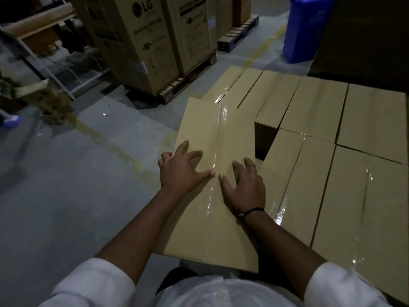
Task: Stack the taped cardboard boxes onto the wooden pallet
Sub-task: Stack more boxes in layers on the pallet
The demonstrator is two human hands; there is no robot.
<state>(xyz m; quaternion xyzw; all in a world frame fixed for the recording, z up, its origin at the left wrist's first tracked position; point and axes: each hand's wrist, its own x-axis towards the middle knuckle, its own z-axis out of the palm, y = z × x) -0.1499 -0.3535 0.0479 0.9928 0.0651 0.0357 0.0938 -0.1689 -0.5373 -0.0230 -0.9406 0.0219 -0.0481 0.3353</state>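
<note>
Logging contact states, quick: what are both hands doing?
Left hand: open, resting flat on the taped box.
Right hand: open, flat on the same box.

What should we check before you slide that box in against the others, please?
1. Hands on the box: left hand and right hand both lie spread on top of the box. Ok.
2. Seam sealed: the tape runs along the closed top flaps. Ok.
3. Flush with the neighbouring boxes: a dark gap shows on the box's right. Not ok.
4. Neighbouring boxes sealed: glossy tape shows on several tops. Ok.
5. Pallet under the stack: hidden by the boxes. Cannot tell.
</note>
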